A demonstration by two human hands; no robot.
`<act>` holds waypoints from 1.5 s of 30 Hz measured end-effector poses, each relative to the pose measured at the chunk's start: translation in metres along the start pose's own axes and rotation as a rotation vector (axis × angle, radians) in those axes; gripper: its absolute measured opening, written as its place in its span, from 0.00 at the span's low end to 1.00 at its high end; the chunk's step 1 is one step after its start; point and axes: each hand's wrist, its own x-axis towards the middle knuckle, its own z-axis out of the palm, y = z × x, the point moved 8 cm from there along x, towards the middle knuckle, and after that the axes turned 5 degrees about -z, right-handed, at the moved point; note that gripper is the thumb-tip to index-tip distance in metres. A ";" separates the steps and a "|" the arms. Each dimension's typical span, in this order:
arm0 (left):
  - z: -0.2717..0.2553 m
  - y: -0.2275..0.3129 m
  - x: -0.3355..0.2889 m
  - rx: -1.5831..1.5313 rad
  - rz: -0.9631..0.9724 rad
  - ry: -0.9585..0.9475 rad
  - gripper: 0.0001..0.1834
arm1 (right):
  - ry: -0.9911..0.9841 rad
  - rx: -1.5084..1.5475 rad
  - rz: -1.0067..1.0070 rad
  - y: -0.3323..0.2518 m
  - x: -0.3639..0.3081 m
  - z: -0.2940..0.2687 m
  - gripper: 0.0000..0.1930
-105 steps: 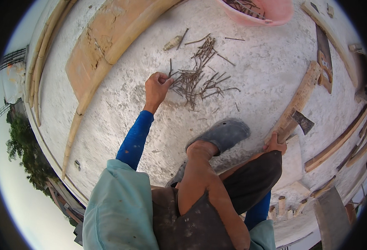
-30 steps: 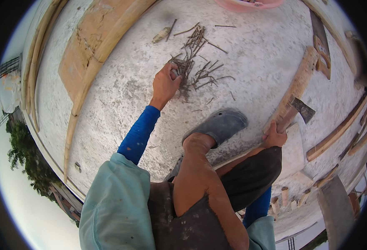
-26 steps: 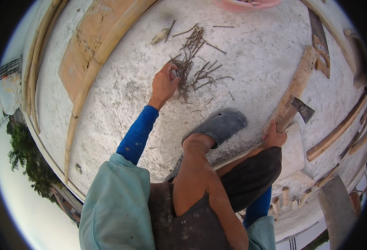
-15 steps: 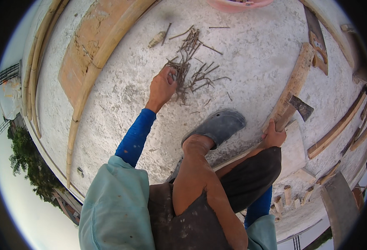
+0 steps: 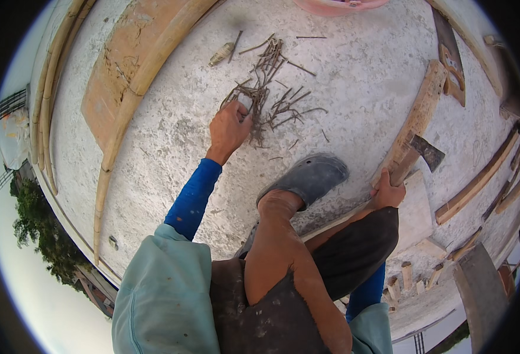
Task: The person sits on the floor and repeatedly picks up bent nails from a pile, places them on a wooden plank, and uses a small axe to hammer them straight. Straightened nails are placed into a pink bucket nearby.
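On the rough pale concrete lies a loose heap of thin, rusty nails (image 5: 263,82), some of them bent. My left hand (image 5: 230,131) is at the heap's near left edge, its fingers closed in a pinch around some of the nails. How many it grips is hidden by the fingers. Beside my bent knee, my right hand (image 5: 387,190) is wrapped round the wooden handle of a hatchet (image 5: 427,152). The hatchet's dark head points to the right, and it rests over a long wooden board (image 5: 418,112).
A handsaw (image 5: 452,71) lies beyond the board. Bamboo poles (image 5: 131,97) curve along the left, next to a brown plank (image 5: 109,76). A pink basin (image 5: 337,8) stands at the far edge. A small wrapped bundle (image 5: 221,54) lies left of the nails. My shoe (image 5: 307,177) is planted nearby.
My left hand has drawn slightly left and nearer, and some nails by its fingers have shifted left. My right hand and the hatchet have stayed where they were.
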 end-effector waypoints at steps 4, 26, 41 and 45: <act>0.003 -0.002 0.002 -0.020 -0.061 -0.006 0.09 | 0.008 0.001 0.011 0.003 0.001 -0.001 0.18; 0.005 0.001 0.039 0.150 -0.067 -0.026 0.07 | -0.008 0.069 -0.036 0.004 0.000 -0.002 0.19; 0.102 0.256 -0.026 -0.328 0.395 -0.330 0.04 | -0.007 0.159 0.031 -0.005 -0.008 -0.008 0.17; 0.181 0.354 -0.031 -0.247 0.626 -0.458 0.06 | 0.013 0.255 0.022 -0.002 -0.015 -0.014 0.17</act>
